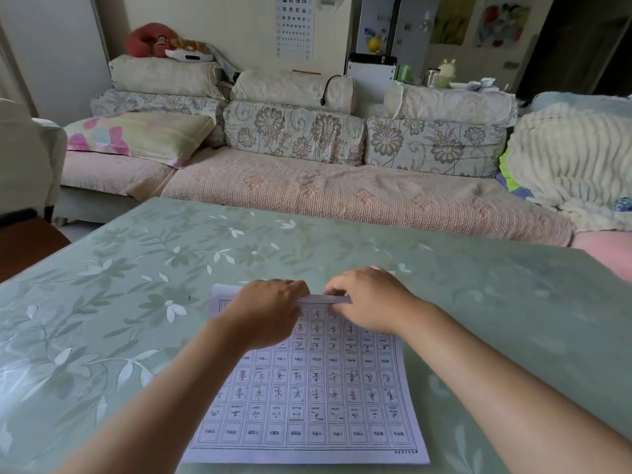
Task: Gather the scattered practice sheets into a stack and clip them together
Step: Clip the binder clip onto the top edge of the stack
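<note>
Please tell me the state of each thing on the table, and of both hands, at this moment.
Sheets: gathered in one stack, lying flat on the table.
White strip: lies along the stack's far edge, between the hands.
Left hand: fingers curled, holds the strip's left end.
Right hand: fingers curled, holds the strip's right end.
Table: carries the stack.
</note>
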